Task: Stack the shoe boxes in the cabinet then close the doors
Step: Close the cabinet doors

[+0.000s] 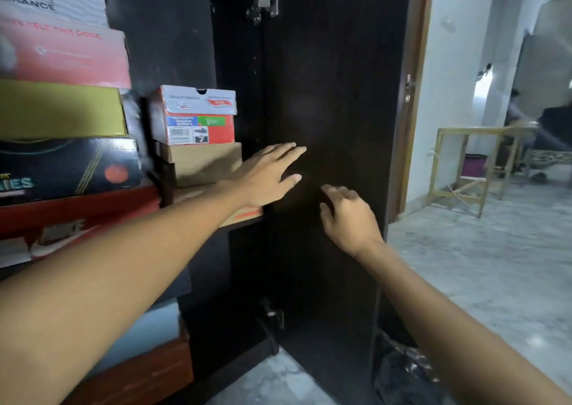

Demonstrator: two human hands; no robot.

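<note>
The left hand (272,174) lies with its fingers straight and spread, the grip flat against the inner face of the open right door (334,126) of the cabinet (161,42), holding nothing. Flat fingers suit a push or pull on a wide panel better than a pinch would, so this looks like the door-closing step. The right hand (346,216) sits just below and to the outer side of the left grip, fingers loosely curled near the same panel and closed on nothing; whether its fingertips touch the wood cannot be told.

The shoe boxes are already inside, to the hinge side of the left grip. Just beside it stands a short stack: a white and red box (195,115) on a plain brown box (204,163), set on the shelf (244,217). Farther in that direction rises a taller pile, with a pink box (65,55), a yellow box (58,110) and a black box (68,166) squared one on another so each bears the next flat. Stacking appears done.

The door stands wide, its upper hinge (263,2) exposed above the grip. Swinging it shut likely needs the hands moved to its free edge, on the far side from the boxes.
</note>
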